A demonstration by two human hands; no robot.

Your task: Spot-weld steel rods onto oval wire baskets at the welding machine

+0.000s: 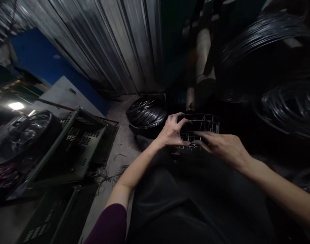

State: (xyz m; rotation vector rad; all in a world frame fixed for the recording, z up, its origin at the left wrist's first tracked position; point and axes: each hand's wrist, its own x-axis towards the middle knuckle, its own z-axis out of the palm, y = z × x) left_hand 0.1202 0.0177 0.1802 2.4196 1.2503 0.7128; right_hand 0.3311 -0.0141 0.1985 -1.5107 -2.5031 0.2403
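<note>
Corrugated metal wall [129,44], concrete floor [125,149]; wire basket [202,131] between two bare hands.
Basket: long axis roughly left to right, curved rim on far side; opening's direction unclear. Black tub [149,132], beyond the left forearm: coiled dark wire [147,113] inside. Green perforated crate [86,136]: far left. Left hand [173,130]: open C, thumb and fingers parted at basket's left end. Right hand [224,147]: fingertips at near wires; grip cannot be told.

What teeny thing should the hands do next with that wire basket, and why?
Maybe the left hand should gently close its fingers and thumb on the wire basket to steady it. They are spread wide apart at its side, while the right hand's fingertips are in among the wires, so a steadier basket would probably help. Their exact grip is too dark to tell.
</note>
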